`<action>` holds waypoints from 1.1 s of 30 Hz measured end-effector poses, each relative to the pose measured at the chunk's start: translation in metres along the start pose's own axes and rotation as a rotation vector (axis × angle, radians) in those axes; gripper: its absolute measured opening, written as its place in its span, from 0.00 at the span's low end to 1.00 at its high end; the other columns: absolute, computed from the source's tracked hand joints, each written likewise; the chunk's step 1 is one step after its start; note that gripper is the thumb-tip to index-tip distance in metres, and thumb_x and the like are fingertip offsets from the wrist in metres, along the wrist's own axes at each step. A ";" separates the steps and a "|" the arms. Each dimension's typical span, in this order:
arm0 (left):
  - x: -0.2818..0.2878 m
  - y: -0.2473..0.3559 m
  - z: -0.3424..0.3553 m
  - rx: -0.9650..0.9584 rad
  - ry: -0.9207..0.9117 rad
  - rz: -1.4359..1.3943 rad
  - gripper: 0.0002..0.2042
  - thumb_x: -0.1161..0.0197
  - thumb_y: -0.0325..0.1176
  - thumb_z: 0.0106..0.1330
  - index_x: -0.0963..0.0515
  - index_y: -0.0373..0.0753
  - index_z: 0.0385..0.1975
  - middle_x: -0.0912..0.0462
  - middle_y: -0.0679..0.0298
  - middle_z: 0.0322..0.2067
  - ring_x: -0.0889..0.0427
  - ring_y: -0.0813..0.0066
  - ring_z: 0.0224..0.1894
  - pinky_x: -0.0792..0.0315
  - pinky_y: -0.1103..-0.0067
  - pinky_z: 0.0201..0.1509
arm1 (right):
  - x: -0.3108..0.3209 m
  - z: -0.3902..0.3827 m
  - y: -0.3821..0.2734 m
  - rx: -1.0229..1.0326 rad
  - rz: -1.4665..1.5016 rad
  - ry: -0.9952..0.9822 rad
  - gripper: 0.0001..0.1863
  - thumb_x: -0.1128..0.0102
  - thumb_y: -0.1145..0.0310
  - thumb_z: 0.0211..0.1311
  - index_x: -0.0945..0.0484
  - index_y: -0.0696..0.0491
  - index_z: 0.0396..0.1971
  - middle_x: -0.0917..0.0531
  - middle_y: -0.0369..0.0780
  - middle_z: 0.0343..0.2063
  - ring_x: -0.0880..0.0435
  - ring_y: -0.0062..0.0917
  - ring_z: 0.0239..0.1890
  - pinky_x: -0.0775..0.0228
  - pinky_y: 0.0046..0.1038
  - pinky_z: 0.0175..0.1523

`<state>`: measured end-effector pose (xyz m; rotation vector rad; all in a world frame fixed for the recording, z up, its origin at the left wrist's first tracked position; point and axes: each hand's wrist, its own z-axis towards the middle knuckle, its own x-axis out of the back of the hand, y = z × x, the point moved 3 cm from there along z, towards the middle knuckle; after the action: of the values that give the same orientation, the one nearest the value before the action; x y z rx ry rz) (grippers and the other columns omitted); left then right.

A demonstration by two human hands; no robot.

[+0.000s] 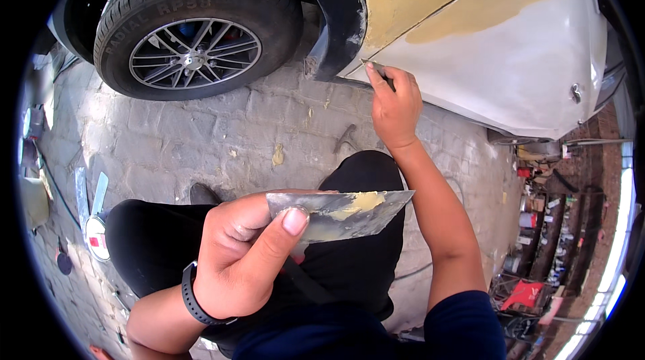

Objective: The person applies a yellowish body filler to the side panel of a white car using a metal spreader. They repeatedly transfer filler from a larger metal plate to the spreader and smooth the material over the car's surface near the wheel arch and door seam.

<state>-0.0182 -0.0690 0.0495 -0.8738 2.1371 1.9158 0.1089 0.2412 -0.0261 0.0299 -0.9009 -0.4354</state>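
Observation:
My left hand, a dark band at its wrist, grips a flat metal plate between thumb and fingers. Yellow filler paste is smeared over the plate's upper face. Farther off, my right hand pinches a small, thin spreader, partly covered by the fingers. The spreader's tip meets the lower corner of a white car panel, beside the black wheel-arch trim. Tan filler coats the upper part of the panel, and a dark seam runs diagonally through it.
A tyre on a spoked alloy wheel stands at the upper left. Stone paving lies below. A round white lid or can and flat strips sit left of my knee. Shelves with cans and a red item stand at the right.

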 end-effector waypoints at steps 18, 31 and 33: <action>0.001 -0.013 0.028 -0.416 0.193 0.289 0.13 0.46 0.36 0.86 0.21 0.33 0.45 0.14 0.67 0.39 0.19 0.83 0.42 0.25 0.81 0.50 | 0.151 0.031 -0.072 -0.413 1.560 -0.265 0.12 0.31 0.78 0.69 0.11 0.59 0.50 0.15 0.39 0.47 0.17 0.23 0.44 0.25 0.27 0.49; -0.008 -0.011 0.060 -0.474 0.347 -0.030 0.13 0.47 0.35 0.86 0.18 0.33 0.49 0.12 0.64 0.44 0.16 0.80 0.46 0.22 0.78 0.55 | 0.057 0.021 0.016 -0.781 1.028 -0.032 0.08 0.27 0.71 0.65 0.16 0.57 0.39 0.16 0.39 0.34 0.16 0.28 0.33 0.24 0.31 0.39; -0.009 -0.020 0.065 -0.443 0.337 0.024 0.13 0.47 0.36 0.86 0.19 0.33 0.51 0.12 0.64 0.44 0.15 0.79 0.45 0.22 0.77 0.54 | 0.048 0.033 0.016 -0.610 0.745 -0.022 0.08 0.26 0.71 0.64 0.17 0.57 0.38 0.16 0.39 0.33 0.16 0.28 0.32 0.25 0.30 0.39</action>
<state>-0.0184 -0.0050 0.0243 -1.3377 1.9055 2.4565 0.1148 0.2426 0.0342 -0.8453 -0.7069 0.0048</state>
